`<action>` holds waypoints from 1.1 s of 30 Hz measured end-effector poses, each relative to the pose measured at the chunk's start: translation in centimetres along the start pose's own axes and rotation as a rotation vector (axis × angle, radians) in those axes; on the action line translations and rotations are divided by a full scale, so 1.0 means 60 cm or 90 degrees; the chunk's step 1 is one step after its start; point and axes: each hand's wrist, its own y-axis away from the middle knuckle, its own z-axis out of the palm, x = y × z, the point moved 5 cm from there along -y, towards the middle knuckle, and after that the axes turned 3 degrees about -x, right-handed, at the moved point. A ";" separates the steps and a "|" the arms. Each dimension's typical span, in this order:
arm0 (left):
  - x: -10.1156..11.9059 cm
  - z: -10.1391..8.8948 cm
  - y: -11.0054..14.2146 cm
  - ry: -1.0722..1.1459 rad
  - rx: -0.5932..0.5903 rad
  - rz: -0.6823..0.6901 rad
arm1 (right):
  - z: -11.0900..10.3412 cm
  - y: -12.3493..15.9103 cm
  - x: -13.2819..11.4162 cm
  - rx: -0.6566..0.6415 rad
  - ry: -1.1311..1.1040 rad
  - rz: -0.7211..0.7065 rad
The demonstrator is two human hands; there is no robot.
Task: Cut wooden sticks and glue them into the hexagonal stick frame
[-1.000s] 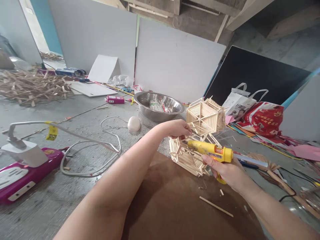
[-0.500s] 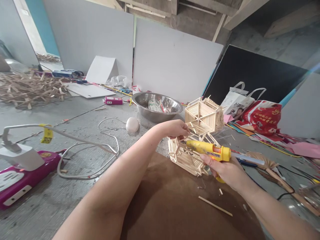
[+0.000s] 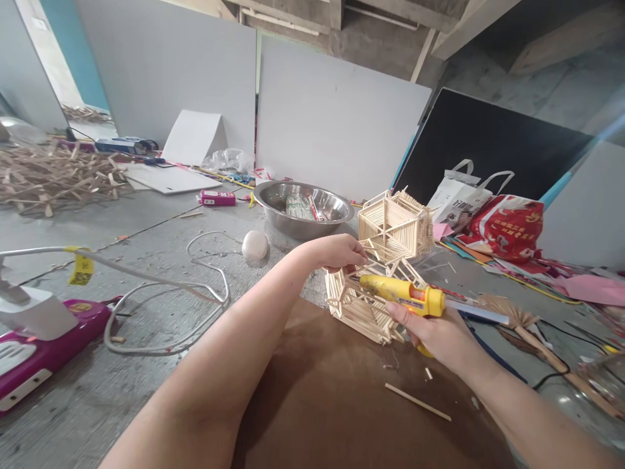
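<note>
A model of thin wooden sticks (image 3: 359,316) stands in front of me, with a six-sided, slatted section (image 3: 388,228) at its upper end. My left hand (image 3: 344,253) reaches across to the middle of the model, its fingers pinched on a thin wooden stick there; the fingertips are partly hidden. In my right hand (image 3: 430,329) is a yellow hot glue gun (image 3: 398,287), held level with its nozzle pointing left, close below my left fingers. The gun covers part of the lower section. A loose stick (image 3: 417,401) lies on the brown surface (image 3: 332,404) nearer to me.
Behind the model sits a steel basin (image 3: 303,225) with packets inside. A purple power strip (image 3: 53,352) with a white cable (image 3: 166,348) lies at left, near a round white object (image 3: 255,245). Bags (image 3: 508,228), paper scraps and tools litter the right side.
The view has shifted slightly, so everything sits a little further left. Both hands, the glue gun and the model keep nearly the same places relative to each other.
</note>
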 end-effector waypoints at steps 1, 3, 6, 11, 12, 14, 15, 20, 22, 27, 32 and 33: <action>0.000 0.000 0.000 0.001 -0.002 0.001 | 0.000 0.001 0.000 0.002 0.014 -0.002; 0.000 0.000 0.000 0.001 -0.003 -0.004 | -0.001 0.002 -0.002 0.011 0.041 -0.005; -0.001 -0.001 0.002 -0.002 0.000 -0.012 | -0.002 0.004 -0.004 0.016 0.070 0.000; 0.001 -0.003 0.005 -0.005 -0.006 -0.006 | -0.004 0.005 -0.003 0.035 0.095 0.001; 0.001 -0.003 0.006 -0.008 -0.005 -0.004 | -0.004 0.005 -0.003 0.038 0.095 -0.009; 0.002 -0.003 0.006 -0.011 -0.002 0.005 | 0.000 0.005 -0.004 0.033 0.079 -0.035; 0.003 -0.003 0.006 -0.011 -0.001 0.010 | 0.002 0.005 -0.003 0.029 0.067 -0.044; 0.005 -0.001 0.008 -0.001 0.002 0.016 | 0.010 0.003 0.005 0.010 0.001 -0.063; 0.005 0.000 0.008 0.002 -0.002 0.013 | 0.012 0.003 0.011 0.001 -0.015 -0.064; 0.009 0.000 0.010 0.008 0.002 0.016 | 0.010 0.016 0.019 -0.055 -0.060 -0.070; 0.017 -0.006 0.018 0.001 0.025 0.017 | -0.008 0.037 0.042 -0.048 -0.092 -0.076; 0.018 -0.007 0.019 -0.001 0.026 0.015 | -0.013 0.041 0.053 -0.033 -0.100 -0.073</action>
